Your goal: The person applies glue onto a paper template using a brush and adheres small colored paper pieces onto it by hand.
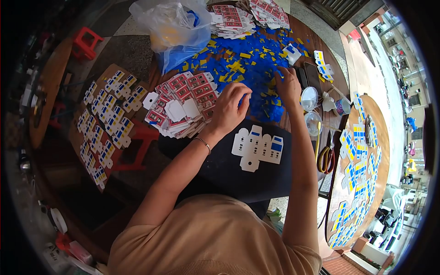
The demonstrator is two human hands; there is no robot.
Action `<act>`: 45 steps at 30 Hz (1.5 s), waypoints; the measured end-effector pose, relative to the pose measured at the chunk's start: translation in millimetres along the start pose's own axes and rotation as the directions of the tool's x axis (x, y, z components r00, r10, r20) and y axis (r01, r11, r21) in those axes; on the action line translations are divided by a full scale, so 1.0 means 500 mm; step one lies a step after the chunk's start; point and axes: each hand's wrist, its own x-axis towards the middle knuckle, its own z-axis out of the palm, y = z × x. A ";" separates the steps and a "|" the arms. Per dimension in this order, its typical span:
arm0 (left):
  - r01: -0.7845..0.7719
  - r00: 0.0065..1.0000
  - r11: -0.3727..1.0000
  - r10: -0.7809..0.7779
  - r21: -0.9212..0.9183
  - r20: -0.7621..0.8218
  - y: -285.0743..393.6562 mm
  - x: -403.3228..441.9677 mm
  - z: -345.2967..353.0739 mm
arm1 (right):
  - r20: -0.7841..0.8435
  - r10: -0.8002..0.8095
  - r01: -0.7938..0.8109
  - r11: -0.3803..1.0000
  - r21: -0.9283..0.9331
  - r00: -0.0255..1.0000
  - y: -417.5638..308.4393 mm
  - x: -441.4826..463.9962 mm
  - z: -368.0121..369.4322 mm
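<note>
- Reading clock from view centre.
- See left hand (pixel 234 101) near 12 to 1, curled with fingertips drawn in toward thumb; can't tell if pinching anything.
- See right hand (pixel 288 85) at 2, bent down over edge of blue-and-yellow pieces (pixel 243 57); can't tell if gripping any, with fingertips partly hidden.
- Find carton blank (pixel 250 149) at 3 to 4, lying flat and unfolded on dark cloth (pixel 215 178), apart from both hands.
- Judge blank light, thin, fairly stiff card, likely to bend at creases and slide on cloth; take by outer edge or plain flap, off blue patches.
- Judge loose pieces very light, flimsy, easily scattered; pinch singly by a corner.
- Count: one blank on cloth; three heaps of red-printed cards, with nearest (pixel 197 89) at 10 to 11, others near 12; one plastic bag (pixel 176 34) at 11; two dark phone-like slabs (pixel 312 74) at 2; two round tubs (pixel 309 98) at 2 to 3; one pair of scissors (pixel 326 159) at 3.
- Can't count loose pieces, nor overlapping patched blanks (pixel 110 107) at 9 and 3 to 4.
</note>
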 end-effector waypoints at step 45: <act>0.021 0.998 1.000 -0.020 0.018 -0.057 -0.012 -0.002 -0.005 | 0.232 -0.146 0.103 0.977 0.188 0.962 -0.044 -0.100 -0.078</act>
